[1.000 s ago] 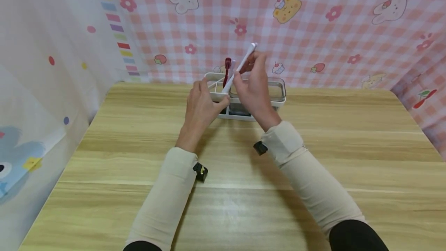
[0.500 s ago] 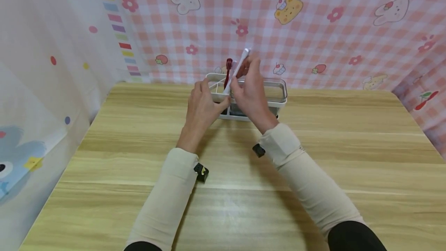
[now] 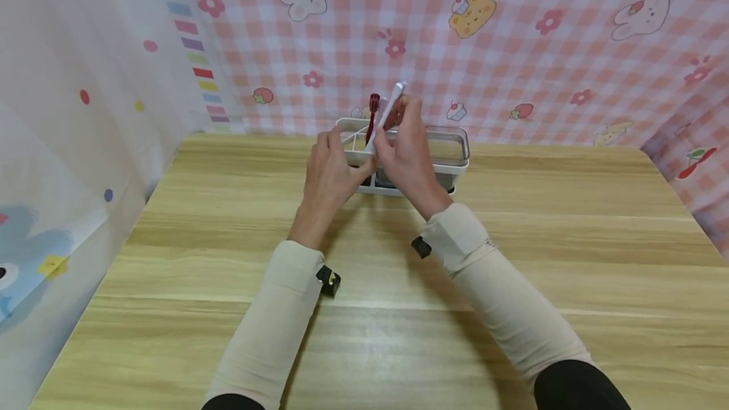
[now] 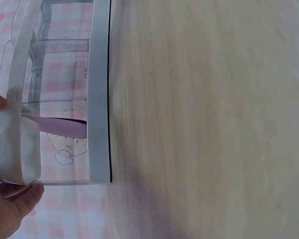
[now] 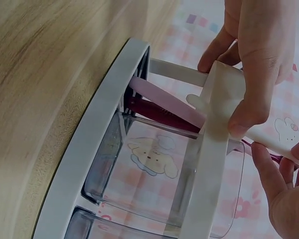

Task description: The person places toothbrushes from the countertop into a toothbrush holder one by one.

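Observation:
A white toothbrush holder (image 3: 390, 192) with clear cups stands at the back of the table. My left hand (image 3: 329, 176) grips the left end of its top frame. My right hand (image 3: 409, 160) pinches a white toothbrush (image 3: 392, 103), tilted with its head up and to the right. In the right wrist view, the white toothbrush's handle end (image 5: 197, 102) pokes just below the top frame. A dark red toothbrush (image 3: 373, 112) leans in the left section. Beside it, a pink toothbrush (image 5: 167, 102) slants down to the base. My right fingers hide part of the white toothbrush.
A clear cup (image 3: 452, 144) sits in the holder's right part. Behind the holder hangs a pink checked cloth (image 3: 512, 68), close to the back edge of the wooden table (image 3: 364, 334). A white printed curtain (image 3: 68, 163) borders the left side.
My right hand has moved down and slightly left, bringing the white toothbrush lower and more upright in the holder's left section. The left hand keeps its grip on the frame.

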A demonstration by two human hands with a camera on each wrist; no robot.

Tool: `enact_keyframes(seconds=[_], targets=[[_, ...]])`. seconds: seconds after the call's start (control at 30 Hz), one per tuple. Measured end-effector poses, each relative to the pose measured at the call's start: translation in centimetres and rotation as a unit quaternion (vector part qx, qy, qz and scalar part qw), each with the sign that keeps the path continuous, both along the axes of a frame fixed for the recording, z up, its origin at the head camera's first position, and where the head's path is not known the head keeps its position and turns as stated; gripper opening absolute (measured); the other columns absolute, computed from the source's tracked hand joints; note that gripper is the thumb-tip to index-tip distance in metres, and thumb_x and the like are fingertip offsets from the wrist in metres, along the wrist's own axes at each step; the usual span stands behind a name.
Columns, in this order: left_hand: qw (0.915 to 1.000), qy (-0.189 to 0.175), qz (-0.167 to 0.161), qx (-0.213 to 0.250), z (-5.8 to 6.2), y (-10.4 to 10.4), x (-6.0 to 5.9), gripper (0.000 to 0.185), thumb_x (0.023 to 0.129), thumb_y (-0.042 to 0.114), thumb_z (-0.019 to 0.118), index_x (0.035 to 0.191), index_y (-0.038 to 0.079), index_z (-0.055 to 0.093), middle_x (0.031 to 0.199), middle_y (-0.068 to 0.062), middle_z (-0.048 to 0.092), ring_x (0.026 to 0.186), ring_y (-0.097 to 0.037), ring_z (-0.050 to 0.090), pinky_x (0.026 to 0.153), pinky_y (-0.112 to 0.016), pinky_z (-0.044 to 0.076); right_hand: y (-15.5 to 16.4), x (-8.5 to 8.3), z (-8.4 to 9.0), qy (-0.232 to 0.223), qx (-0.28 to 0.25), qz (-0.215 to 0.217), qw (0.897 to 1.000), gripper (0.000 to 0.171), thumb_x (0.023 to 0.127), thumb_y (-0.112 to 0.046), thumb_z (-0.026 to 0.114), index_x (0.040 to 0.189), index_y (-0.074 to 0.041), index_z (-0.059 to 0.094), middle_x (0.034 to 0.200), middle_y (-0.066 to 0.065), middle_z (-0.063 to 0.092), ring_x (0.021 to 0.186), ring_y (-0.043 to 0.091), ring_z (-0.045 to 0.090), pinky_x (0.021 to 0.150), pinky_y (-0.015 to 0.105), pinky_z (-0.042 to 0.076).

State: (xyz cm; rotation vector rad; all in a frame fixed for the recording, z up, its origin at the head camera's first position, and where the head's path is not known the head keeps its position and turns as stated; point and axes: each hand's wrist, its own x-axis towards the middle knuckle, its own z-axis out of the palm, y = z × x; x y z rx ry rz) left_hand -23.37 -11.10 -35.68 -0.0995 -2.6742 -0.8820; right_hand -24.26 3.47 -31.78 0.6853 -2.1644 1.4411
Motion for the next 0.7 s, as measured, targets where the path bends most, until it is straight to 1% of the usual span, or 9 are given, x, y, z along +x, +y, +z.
enact_keyframes(seconds=[0.17, 0.33, 0.47, 0.6, 0.7], targets=[[1.0000, 0.001, -0.001, -0.002, 0.12, 0.00, 0.02, 0.086, 0.088, 0.051, 0.071, 0.147, -0.004, 0.040, 0.131, -0.023, 0.052, 0.109, -0.036, 0.056, 0.092, -0.046, 0.047, -0.15, 0.02, -0.10, 0.000, -0.003, 0.001, 1.000, 0.033, 0.096, 0.008, 0.055, 0.123, 0.006, 0.036, 0.106, 0.022, 0.055, 0.094, 0.024, 0.057, 0.071, 0.031, 0.055], [1.0000, 0.006, 0.001, -0.007, 0.12, -0.05, 0.01, 0.087, 0.087, 0.052, 0.072, 0.146, -0.004, 0.041, 0.129, -0.023, 0.053, 0.108, -0.036, 0.056, 0.090, -0.046, 0.048, -0.28, 0.01, -0.30, 0.007, 0.004, -0.004, 1.000, 0.033, 0.096, 0.008, 0.056, 0.122, 0.004, 0.037, 0.104, 0.020, 0.054, 0.093, 0.024, 0.057, 0.069, 0.031, 0.055], [0.9999, 0.007, 0.003, -0.007, 0.14, -0.06, -0.07, 0.088, 0.087, 0.053, 0.072, 0.146, -0.004, 0.041, 0.130, -0.023, 0.052, 0.109, -0.037, 0.056, 0.092, -0.047, 0.047, -0.34, -0.02, -0.45, 0.006, 0.005, -0.002, 1.000, 0.034, 0.096, 0.008, 0.057, 0.123, 0.004, 0.037, 0.104, 0.018, 0.054, 0.093, 0.023, 0.057, 0.070, 0.031, 0.056], [1.0000, 0.003, 0.003, -0.004, 0.13, -0.04, -0.14, 0.089, 0.086, 0.054, 0.072, 0.147, -0.004, 0.040, 0.131, -0.023, 0.052, 0.111, -0.038, 0.056, 0.094, -0.047, 0.047, -0.30, 0.03, -0.61, -0.004, 0.006, 0.001, 1.000, 0.034, 0.096, 0.007, 0.057, 0.124, 0.004, 0.037, 0.103, 0.017, 0.055, 0.092, 0.022, 0.058, 0.070, 0.031, 0.057], [1.0000, 0.008, 0.001, -0.004, 0.06, -0.02, -0.11, 0.090, 0.086, 0.054, 0.073, 0.146, -0.004, 0.040, 0.131, -0.024, 0.052, 0.111, -0.038, 0.056, 0.094, -0.047, 0.047, -0.27, 0.06, -0.70, -0.005, 0.010, 0.001, 1.000, 0.034, 0.095, 0.008, 0.057, 0.123, 0.004, 0.037, 0.103, 0.018, 0.055, 0.092, 0.022, 0.058, 0.070, 0.030, 0.057]])
